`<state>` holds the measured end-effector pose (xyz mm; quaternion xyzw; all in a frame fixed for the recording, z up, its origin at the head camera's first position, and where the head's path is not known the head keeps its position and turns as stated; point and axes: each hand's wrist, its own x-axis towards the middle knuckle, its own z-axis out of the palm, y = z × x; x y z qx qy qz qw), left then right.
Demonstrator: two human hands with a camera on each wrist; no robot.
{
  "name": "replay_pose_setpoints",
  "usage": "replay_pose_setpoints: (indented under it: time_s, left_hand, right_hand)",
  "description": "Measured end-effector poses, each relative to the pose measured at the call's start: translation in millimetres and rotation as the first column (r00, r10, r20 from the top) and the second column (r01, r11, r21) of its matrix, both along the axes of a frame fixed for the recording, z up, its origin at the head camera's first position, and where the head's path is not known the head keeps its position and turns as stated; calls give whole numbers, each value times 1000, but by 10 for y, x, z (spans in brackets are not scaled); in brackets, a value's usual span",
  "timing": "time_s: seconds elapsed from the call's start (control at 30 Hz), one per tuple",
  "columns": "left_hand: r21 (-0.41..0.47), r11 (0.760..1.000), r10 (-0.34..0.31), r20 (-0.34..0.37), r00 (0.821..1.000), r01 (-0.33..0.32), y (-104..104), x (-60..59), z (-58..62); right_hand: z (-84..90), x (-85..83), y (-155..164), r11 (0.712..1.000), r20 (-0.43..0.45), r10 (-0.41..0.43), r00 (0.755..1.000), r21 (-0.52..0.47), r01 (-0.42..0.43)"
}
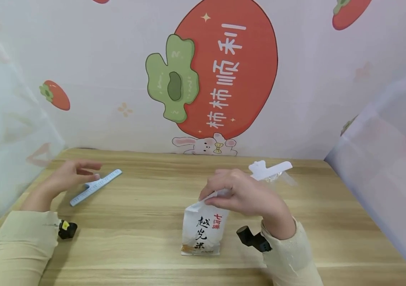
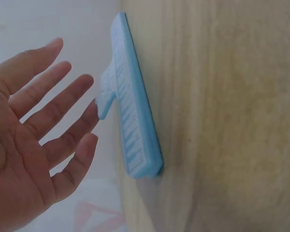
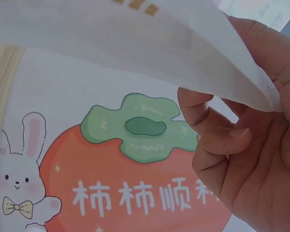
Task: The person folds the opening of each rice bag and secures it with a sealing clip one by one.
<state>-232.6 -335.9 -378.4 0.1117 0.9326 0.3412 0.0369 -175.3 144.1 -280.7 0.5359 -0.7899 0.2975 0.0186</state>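
A white paper rice bag [image 1: 203, 230] with black and red characters stands upright near the table's middle. My right hand [image 1: 247, 194] pinches its top edge between thumb and fingers; the right wrist view shows the bag's white paper [image 3: 135, 58] running into that hand [image 3: 261, 150]. At the left, a light blue bag clip [image 1: 99, 186] with a long ridged bar lies on the table. Just beside it is my left hand [image 1: 63, 178], fingers spread and fairly straight in the left wrist view. Whether a fingertip touches the clip's handle [image 2: 106, 92], I cannot tell.
Behind the right hand, a white bag clip [image 1: 274, 171] lies with clear crumpled plastic [image 1: 285, 178] at it. The wooden table [image 1: 142, 214] ends at a printed back curtain [image 1: 117, 71], and pale curtains hang on both sides. A black wrist device [image 1: 254, 239] sits by the right sleeve.
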Motion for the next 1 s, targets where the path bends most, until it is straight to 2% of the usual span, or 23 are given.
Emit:
replay_pose_setpoints:
  time_s: [0.13, 0.3, 0.5, 0.67, 1.0]
  left_hand:
    - [18, 999, -30, 35, 999, 30, 3, 16, -30]
    - [9, 997, -71, 48, 996, 71, 82, -31, -43]
    - [-27, 990, -138, -12, 990, 137, 169, -92, -87]
    - [-80, 990, -119, -24, 993, 117, 172, -136, -117]
    - [-81, 995, -69, -55, 996, 65, 166, -129, -121]
  right_hand:
    - [9, -7, -21, 1000, -19, 13, 1000, 7, -13]
    - [12, 3, -8, 1000, -16, 15, 1000, 5, -15]
    - [1, -4, 1, 1000, -17, 17, 1000, 2, -17]
    - [2, -8, -5, 1000, -20, 20, 1000, 0, -20]
    - [11, 1, -2, 1000, 2, 8, 1000, 7, -8]
